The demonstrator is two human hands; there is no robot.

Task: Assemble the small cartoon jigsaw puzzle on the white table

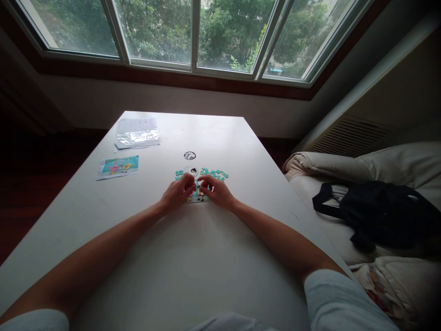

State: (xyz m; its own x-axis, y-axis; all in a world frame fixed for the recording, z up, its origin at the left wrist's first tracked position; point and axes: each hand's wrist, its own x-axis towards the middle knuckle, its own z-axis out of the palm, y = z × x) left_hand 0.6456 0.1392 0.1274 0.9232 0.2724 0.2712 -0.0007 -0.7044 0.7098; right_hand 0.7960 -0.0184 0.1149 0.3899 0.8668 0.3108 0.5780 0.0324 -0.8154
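Note:
A partly joined jigsaw puzzle (197, 196) with a colourful cartoon picture lies flat on the white table (193, 257), between my two hands. My left hand (176, 192) is at its left edge, fingers curled and pinched together; whatever they hold, if anything, is hidden. Over its right edge sits my right hand (217, 190), with bent fingers and a gap between index finger and thumb. Loose teal jigsaw pieces (217, 174) are scattered just beyond my right hand, and a few more (178, 174) lie past the left one. A pale round object with a dark centre (191, 171) is behind my fingertips.
Farther back lies a dark-rimmed disc (189, 156). On the left are a cartoon picture sheet (119, 167) and a clear plastic sleeve with papers (138, 132). A cream sofa (324, 168) with a black bag (379, 214) stands right of the table. A window (193, 69) is ahead.

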